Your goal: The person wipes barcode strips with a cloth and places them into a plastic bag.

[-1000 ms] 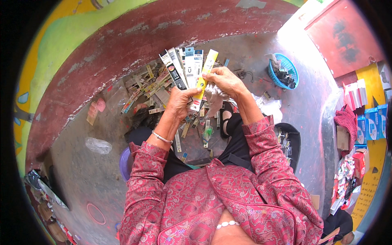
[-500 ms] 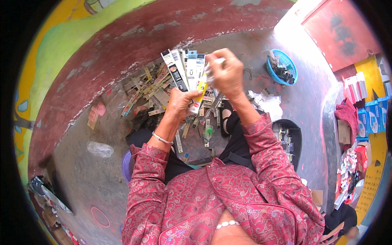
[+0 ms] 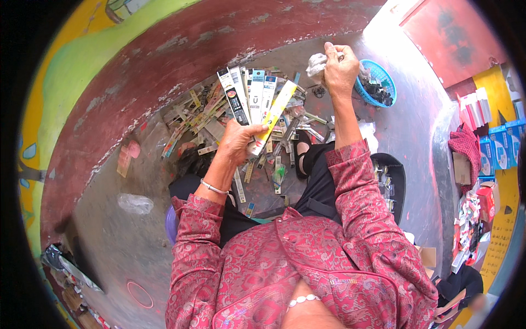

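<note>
My left hand [image 3: 238,141] grips a fan of long flat printed strips [image 3: 256,98], thumb across their lower ends. White, black and light blue strips stand at the left of the fan. A yellow strip [image 3: 281,105] lies in front, tilted to the right. My right hand [image 3: 342,71] is raised away from the fan, its fingers closed on a crumpled whitish cloth [image 3: 316,64]. Below and beyond my hands, a loose heap of similar strips [image 3: 205,118] covers the floor between and past my feet.
A light blue basket [image 3: 382,70] with dark scraps stands beyond my right hand. A black container [image 3: 399,189] holding small items sits by my right leg. Clear plastic [image 3: 135,204] lies on the floor at left. Blue boxes [image 3: 501,145] line the right wall.
My right hand has moved from the fan up and to the right, taking the cloth along. The front yellow strip is now uncovered and leans right. My left hand keeps its hold.
</note>
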Tool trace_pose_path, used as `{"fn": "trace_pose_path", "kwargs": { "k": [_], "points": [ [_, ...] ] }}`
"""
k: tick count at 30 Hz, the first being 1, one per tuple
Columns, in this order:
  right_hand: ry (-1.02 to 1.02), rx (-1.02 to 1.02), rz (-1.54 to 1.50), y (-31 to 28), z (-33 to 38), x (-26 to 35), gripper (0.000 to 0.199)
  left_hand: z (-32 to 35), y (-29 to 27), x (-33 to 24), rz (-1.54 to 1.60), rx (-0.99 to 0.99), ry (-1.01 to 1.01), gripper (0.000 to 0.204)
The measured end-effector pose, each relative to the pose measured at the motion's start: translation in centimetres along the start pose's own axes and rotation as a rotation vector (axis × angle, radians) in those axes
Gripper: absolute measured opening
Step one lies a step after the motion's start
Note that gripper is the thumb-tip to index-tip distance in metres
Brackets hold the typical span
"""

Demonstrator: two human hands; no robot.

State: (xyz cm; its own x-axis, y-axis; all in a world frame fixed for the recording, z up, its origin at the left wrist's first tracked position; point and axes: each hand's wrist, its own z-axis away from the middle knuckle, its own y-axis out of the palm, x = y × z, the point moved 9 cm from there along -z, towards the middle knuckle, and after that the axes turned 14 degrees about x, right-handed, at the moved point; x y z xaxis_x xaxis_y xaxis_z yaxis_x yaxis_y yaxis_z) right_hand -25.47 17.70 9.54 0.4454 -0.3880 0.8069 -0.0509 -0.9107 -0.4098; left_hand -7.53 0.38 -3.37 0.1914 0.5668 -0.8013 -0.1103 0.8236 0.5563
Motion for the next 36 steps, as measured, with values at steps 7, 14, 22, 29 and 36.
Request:
{"fn": "trace_pose_path", "kwargs": {
  "k": [7, 14, 22, 29, 36],
  "points": [
    [0.378, 0.999, -0.1, 9.9, 7.4, -1.2, 0.046, -0.5, -1.4, -1.2, 0.129, -0.06, 0.163, 0.035],
    [0.442, 0.985, -0.673, 12.4, 8.2, -0.8, 0.018, -1.1, -1.0, 0.4, 0.327, 0.096, 0.032, 0.032],
    [0.428, 1.001, -0.366, 11.5, 7.7, -2.2, 0.02, -1.3, -0.7, 0.6, 0.603, 0.145, 0.023, 0.032],
    [0.433, 0.989, -0.474, 14.3, 9.5, -2.8, 0.039, -1.4, -1.6, 1.7, 0.319, 0.039, 0.016, 0.028],
    [0.384, 0.935, -0.577, 13.7, 9.2, -1.2, 0.026, -1.0, -1.6, 0.6, 0.236, -0.007, 0.066, 0.024]
  ]
}}
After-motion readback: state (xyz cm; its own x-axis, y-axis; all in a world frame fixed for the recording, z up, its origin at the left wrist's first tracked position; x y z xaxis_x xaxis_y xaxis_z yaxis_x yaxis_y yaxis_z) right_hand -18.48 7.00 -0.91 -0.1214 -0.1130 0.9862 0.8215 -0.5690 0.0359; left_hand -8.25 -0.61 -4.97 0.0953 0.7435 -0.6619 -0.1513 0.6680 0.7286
